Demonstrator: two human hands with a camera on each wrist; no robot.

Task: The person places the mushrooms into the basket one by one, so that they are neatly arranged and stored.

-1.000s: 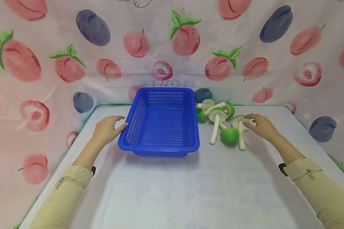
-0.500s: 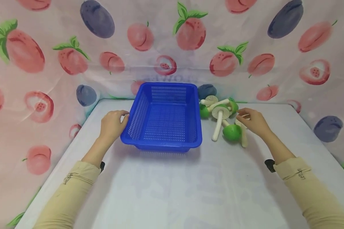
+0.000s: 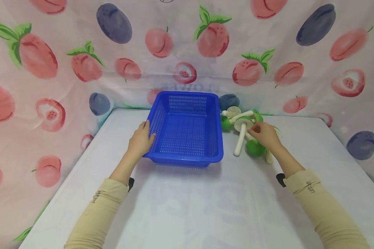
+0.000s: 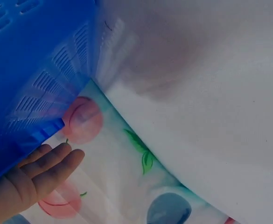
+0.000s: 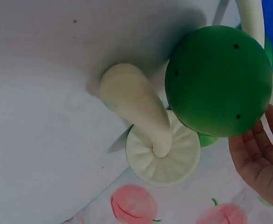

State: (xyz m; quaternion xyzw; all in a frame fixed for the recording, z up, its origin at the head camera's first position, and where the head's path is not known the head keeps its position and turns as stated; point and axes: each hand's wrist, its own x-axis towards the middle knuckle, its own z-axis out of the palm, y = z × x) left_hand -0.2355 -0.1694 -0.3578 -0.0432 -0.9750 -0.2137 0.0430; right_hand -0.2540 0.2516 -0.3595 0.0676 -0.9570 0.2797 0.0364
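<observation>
My left hand point(image 3: 139, 141) grasps the side rim of the blue basket point(image 3: 187, 158), thumb inside, fingers outside; my right hand point(image 3: 267, 135) bends among the green-capped mushrooms point(image 3: 255, 148), whether pinching one I cannot tell; they lie heaped right of the basket on the white table point(image 3: 187, 207), before a fruit-print cloth point(image 3: 187, 45)

A blue basket point(image 4: 19, 60) fills the upper left, the left hand point(image 4: 31, 182) against it at lower left; fruit-print cloth point(image 4: 106, 168) lies bottom centre, white table point(image 4: 215, 102) right.
</observation>
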